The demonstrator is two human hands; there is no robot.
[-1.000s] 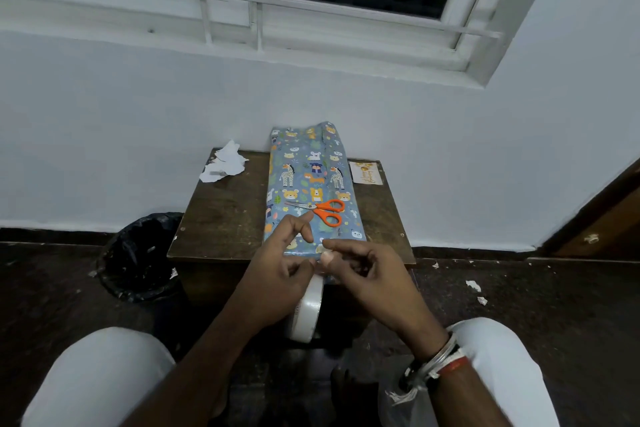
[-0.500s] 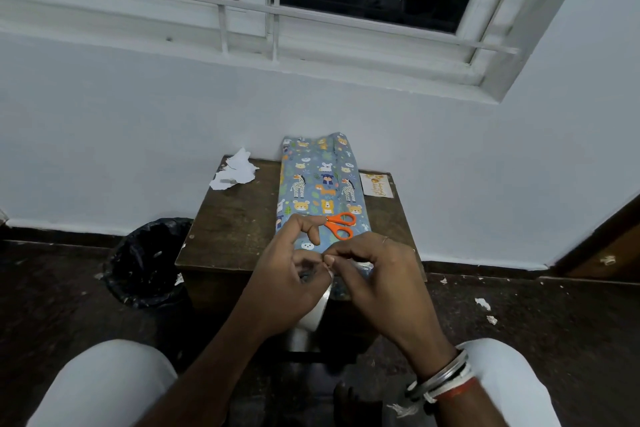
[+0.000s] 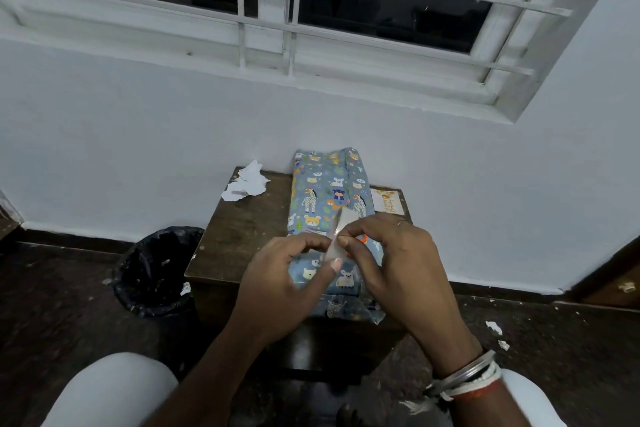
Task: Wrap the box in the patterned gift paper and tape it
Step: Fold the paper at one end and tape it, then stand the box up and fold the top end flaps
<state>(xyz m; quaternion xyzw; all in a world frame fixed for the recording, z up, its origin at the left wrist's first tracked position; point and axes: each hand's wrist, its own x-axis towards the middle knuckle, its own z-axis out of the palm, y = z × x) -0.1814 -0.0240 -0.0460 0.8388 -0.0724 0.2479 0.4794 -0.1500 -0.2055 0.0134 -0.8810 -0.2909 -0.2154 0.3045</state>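
Note:
The box (image 3: 329,191), wrapped in blue paper printed with animals, lies lengthwise on a small brown table (image 3: 242,229), its far end against the wall. Loose paper hangs over the table's near edge. Just above the box's near half, both hands meet on a whitish band of tape (image 3: 337,236) seen edge-on. My left hand (image 3: 284,281) pinches its lower part and my right hand (image 3: 391,263) pinches it from the right. Only an orange sliver of the scissors (image 3: 363,237) shows on the box, behind my right fingers.
A black-lined bin (image 3: 156,270) stands on the floor left of the table. Crumpled white paper (image 3: 247,180) lies at the table's far left corner and a small card (image 3: 386,199) sits right of the box. Paper scraps (image 3: 493,326) dot the dark floor on the right.
Both hands rose from the table's near edge to over the box. The tape, which hung below my left hand, is now raised between the fingertips and hides most of the scissors.

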